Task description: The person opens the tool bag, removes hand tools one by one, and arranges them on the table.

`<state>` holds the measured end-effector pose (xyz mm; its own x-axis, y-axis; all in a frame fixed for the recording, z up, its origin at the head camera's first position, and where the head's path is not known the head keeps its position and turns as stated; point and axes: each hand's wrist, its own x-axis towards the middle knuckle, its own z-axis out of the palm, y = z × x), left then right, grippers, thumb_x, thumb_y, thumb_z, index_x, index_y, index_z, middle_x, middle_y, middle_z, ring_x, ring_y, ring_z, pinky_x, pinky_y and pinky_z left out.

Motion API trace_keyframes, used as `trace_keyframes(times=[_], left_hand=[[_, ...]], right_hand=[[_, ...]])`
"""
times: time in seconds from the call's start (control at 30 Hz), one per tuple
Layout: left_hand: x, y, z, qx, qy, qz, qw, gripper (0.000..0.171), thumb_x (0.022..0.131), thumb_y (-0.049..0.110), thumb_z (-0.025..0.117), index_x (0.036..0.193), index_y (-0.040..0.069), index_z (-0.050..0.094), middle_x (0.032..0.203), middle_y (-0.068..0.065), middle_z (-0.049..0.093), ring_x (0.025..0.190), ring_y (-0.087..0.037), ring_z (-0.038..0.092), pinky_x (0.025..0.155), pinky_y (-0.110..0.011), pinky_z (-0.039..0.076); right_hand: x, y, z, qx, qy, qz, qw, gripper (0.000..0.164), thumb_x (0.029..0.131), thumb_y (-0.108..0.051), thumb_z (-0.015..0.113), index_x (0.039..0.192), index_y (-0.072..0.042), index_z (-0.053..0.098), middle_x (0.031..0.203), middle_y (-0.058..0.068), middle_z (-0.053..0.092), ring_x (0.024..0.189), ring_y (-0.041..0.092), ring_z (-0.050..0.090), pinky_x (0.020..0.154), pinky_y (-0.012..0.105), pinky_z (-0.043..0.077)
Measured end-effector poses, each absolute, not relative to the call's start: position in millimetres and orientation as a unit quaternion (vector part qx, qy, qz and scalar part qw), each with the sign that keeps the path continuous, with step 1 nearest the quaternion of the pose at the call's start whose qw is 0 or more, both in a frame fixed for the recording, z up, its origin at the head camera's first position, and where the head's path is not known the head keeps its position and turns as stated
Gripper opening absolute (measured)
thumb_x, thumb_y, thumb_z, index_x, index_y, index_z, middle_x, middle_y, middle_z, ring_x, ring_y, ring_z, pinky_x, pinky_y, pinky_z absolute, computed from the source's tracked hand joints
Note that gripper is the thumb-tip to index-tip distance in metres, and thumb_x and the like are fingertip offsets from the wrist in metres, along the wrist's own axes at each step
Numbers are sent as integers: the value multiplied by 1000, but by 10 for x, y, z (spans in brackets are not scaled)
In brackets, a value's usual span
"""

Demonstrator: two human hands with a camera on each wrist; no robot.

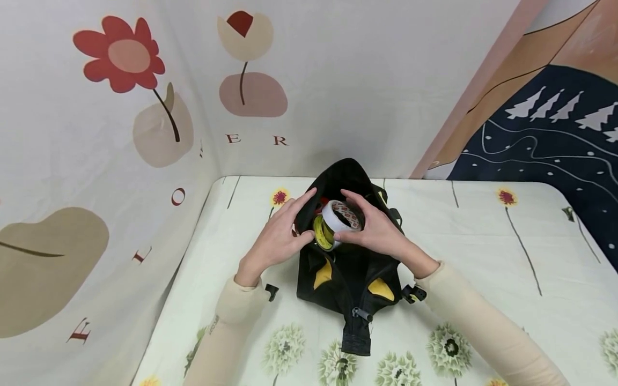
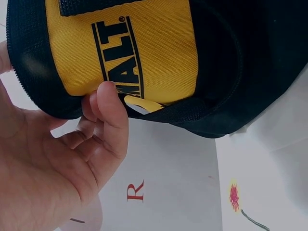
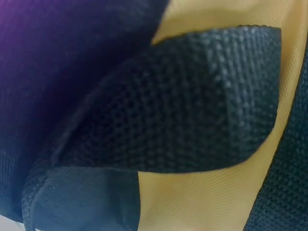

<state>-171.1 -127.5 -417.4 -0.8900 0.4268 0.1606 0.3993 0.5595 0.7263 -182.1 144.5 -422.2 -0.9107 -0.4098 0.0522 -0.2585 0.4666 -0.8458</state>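
Observation:
A black tool bag (image 1: 323,292) with yellow panels stands unzipped, its mouth gaping. In the mouth sits a white roll of tape (image 1: 333,217) with a printed core, beside a yellow roll (image 1: 321,233) with dark marks. My right hand (image 1: 376,228) holds the white roll, thumb at its near side and index finger at its far side; its other fingers are hidden. At the left rim, my left hand (image 1: 280,233) grips the bag's edge. In the left wrist view its curled fingers (image 2: 113,108) lie against the yellow lettered panel (image 2: 159,53).
Something red (image 1: 322,202) shows inside the bag behind the rolls. A strap buckle (image 1: 272,291) lies left of the bag, another buckle (image 1: 413,294) right of it. The flowered tablecloth (image 1: 463,225) meets a printed cloth wall (image 1: 367,107) at the back.

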Motion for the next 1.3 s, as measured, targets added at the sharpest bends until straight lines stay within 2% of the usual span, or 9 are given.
trace_keyframes(times=[0.17,0.27,0.4,0.47,0.67,0.77,0.87,1.07,1.3], left_hand=[[-1713,-1271,-4180,232,882,409,21,87,95,26,64,176,25,35,167,-18,47,102,-33,63,83,-48,56],[-1714,-1270,-4175,231,883,408,20,87,94,27,65,176,26,35,169,-19,46,125,-41,63,101,-61,54],[-1722,-1271,-4176,231,885,404,19,88,94,28,65,176,27,34,173,-18,42,162,-46,34,122,-74,33],[-1726,-1273,-4181,231,884,405,21,88,94,27,65,177,27,34,173,-18,42,164,-47,30,124,-75,30],[-1733,-1277,-4190,230,884,406,21,87,95,27,64,177,28,34,172,-18,42,161,-46,35,118,-72,39],[-1731,-1278,-4192,230,884,406,21,87,95,27,64,177,28,34,171,-18,44,147,-44,51,108,-65,49],[-1729,-1278,-4186,233,885,404,19,87,95,27,64,177,27,34,169,-18,46,140,-43,55,96,-60,53],[-1724,-1276,-4168,235,884,403,17,88,94,27,65,177,27,34,171,-19,44,162,-46,33,115,-71,43],[-1706,-1275,-4172,235,883,405,18,88,95,25,66,177,26,34,171,-21,43,161,-47,35,83,-48,56]], right_hand=[[-1841,1438,-4275,-179,856,-479,84,98,93,-24,89,174,-10,34,167,27,46,151,45,49,116,66,45],[-1845,1435,-4291,-171,856,-479,86,98,94,-25,88,174,-12,34,168,25,46,152,45,48,118,66,43],[-1843,1436,-4297,-168,857,-480,88,98,94,-25,88,175,-13,34,168,25,46,150,45,50,117,66,43],[-1842,1435,-4300,-166,857,-479,87,97,94,-24,88,174,-12,34,167,26,47,149,46,51,116,66,44],[-1838,1429,-4297,-158,861,-476,87,95,95,-22,87,174,-9,35,166,27,48,149,46,51,117,65,43],[-1840,1424,-4311,-159,863,-473,83,94,95,-20,87,173,-8,36,165,27,49,150,46,50,117,65,43],[-1842,1417,-4320,-163,864,-471,73,92,95,-19,87,172,-6,38,163,28,51,150,47,51,117,65,43],[-1838,1400,-4311,-168,867,-465,55,92,94,-19,89,170,-5,40,159,28,54,145,47,54,114,64,46],[-1801,1389,-4300,-172,869,-461,42,94,91,-16,91,169,-4,41,156,27,57,141,46,58,112,63,48]])
